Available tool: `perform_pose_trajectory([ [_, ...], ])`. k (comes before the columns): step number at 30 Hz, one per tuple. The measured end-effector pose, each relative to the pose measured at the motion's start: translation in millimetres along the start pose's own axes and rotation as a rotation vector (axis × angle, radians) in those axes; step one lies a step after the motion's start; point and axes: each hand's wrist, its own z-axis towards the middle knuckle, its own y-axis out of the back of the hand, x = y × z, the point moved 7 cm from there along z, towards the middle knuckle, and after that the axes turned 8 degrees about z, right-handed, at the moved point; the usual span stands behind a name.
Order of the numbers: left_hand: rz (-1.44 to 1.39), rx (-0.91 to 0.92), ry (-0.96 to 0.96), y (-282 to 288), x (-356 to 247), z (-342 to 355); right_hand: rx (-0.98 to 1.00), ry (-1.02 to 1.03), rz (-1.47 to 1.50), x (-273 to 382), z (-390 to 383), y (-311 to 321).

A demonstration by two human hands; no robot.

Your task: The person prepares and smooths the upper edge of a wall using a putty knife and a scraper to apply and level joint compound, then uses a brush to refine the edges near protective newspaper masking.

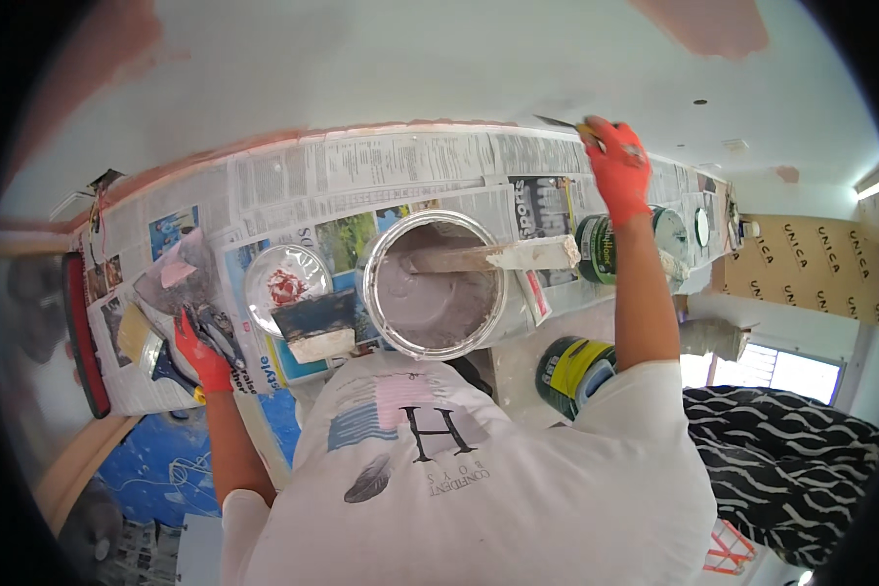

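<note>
- Gripping a thin-bladed knife (pixel 559 122) with a yellow handle, the gloved right hand (pixel 619 168) is closed around it, reaching over the far part of the newspaper (pixel 283 161); whether the blade touches the wall cannot be told.
- The gloved left hand (pixel 203 355) lies low over the papers, beside a wide scraper (pixel 142 335) and a dark tool (pixel 224 338); I cannot tell whether it grips anything.
- The newspaper carries columns of small print, dark headings and coloured pictures.
- A bucket (pixel 370 283) of greyish paste stands between the hands, a coated stick (pixel 518 256) across its rim.
- A green tin (pixel 596 246) near the right forearm shows pale lettering; a lower tub (pixel 563 379) has a yellow-green printed band.
- The cardboard (pixel 791 266) at right repeats one dark word in capitals.
- The white shirt (pixel 518 508) bears a large dark letter, smaller lettering and a feather print.
</note>
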Motion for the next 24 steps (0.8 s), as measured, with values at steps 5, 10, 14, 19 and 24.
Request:
perform_pose_trajectory([
  [5, -0.429, 0.157, 0.047, 27, -66, 24, -0.316, -0.454, 0.900, -8, -72, 115],
  [10, -1.413, 1.059, 0.671, 16, -131, 35, -0.213, -0.467, 1.859, 57, -130, 149],
  [14, -0.660, 1.093, -0.244, 32, -200, 61, 0.224, -0.676, 1.961, 202, -189, 98],
  [19, -0.787, 1.280, -0.334, 49, -163, 76, 0.344, -0.815, 1.660, 299, -237, 62],
  [24, -1.036, 1.259, -0.239, 82, -135, 109, 0.377, -0.879, 1.682, 354, -295, 47],
])
